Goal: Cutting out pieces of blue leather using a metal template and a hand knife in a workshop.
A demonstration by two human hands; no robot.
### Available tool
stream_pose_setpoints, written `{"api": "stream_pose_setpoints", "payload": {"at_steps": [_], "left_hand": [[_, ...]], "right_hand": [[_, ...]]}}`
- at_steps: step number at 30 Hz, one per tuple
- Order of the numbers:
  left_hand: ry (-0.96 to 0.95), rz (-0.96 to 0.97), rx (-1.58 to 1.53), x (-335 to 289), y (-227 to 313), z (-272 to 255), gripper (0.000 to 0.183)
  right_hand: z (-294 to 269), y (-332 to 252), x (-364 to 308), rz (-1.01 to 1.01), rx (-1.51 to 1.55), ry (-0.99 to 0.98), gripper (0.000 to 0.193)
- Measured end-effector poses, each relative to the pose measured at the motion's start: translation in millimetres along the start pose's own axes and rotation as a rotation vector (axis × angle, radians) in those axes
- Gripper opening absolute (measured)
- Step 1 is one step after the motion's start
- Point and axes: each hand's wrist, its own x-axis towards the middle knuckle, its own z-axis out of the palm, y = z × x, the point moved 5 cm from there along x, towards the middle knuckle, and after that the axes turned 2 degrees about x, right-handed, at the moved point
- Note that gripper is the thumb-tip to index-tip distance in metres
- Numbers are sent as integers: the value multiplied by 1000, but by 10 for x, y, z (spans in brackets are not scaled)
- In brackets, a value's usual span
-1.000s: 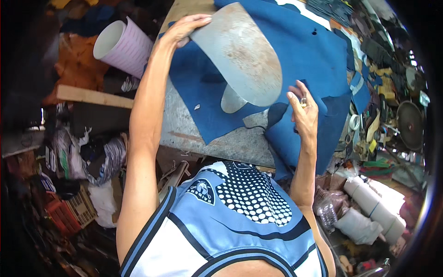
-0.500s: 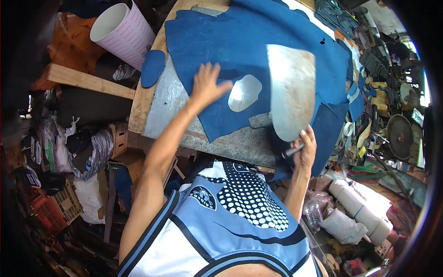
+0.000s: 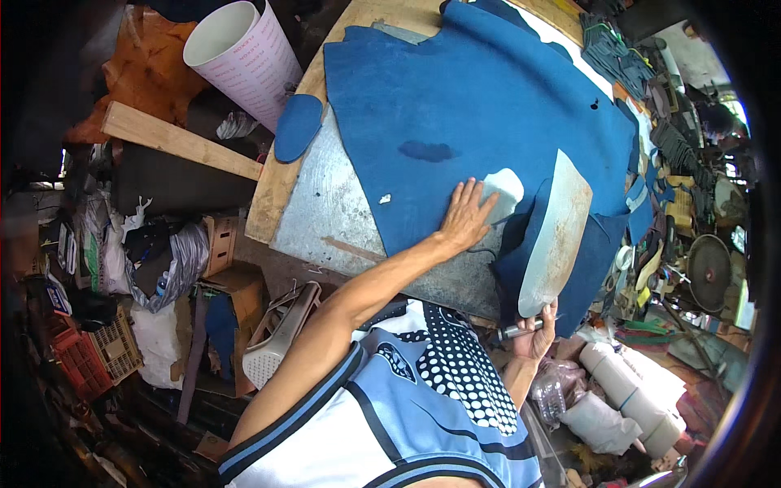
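My left hand [image 3: 467, 218] lies with fingers spread on a large sheet of blue leather [image 3: 407, 98]. Its fingertips touch a small pale rounded plate [image 3: 503, 193] on the leather. My right hand [image 3: 537, 332] grips the lower end of a large metal template [image 3: 561, 236], curved at the bottom and stained brown. The template stands tilted, seen partly edge-on. The same hand also holds a slim silver tool [image 3: 521, 328] whose tip I cannot make out. Darker blue leather hangs behind the template over the table's near edge.
A grey metal sheet [image 3: 325, 211] covers part of the wooden table. A blue oval leather piece [image 3: 298, 128] lies at its left edge. Beyond stand a white roll [image 3: 244, 65] and a wooden beam [image 3: 179, 142]. Leather scraps and a fan [image 3: 708, 272] crowd the right.
My left hand has moved right and nearer, and the pale plate has shifted right with it. My right hand has lowered the metal template and tilted it more edge-on. The view has shifted slightly.
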Motion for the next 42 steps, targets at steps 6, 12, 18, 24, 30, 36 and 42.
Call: {"api": "stream_pose_setpoints", "payload": {"at_steps": [6, 12, 18, 24, 30, 36, 42], "left_hand": [[34, 25, -66, -50, 31, -19, 76], [90, 38, -194, -7, -119, -197, 68], [201, 68, -282, 66, -157, -431, 35], [318, -301, -582, 196, -417, -610, 26], [123, -573, -1015, 256, -532, -427, 31], [531, -564, 95, -403, -1338, -1519, 48], [549, -585, -213, -395, -1928, -1637, 61]], "right_hand": [[204, 48, 123, 31, 18, -68, 39], [421, 95, 341, 110, -16, -148, 42], [507, 169, 548, 173, -5, -222, 47], [558, 126, 676, 200, 28, -241, 48], [436, -5, 679, 141, 33, -265, 50], [81, -780, 843, -81, -312, -27, 43], [-809, -1443, 1098, -279, -572, 224, 33]]}}
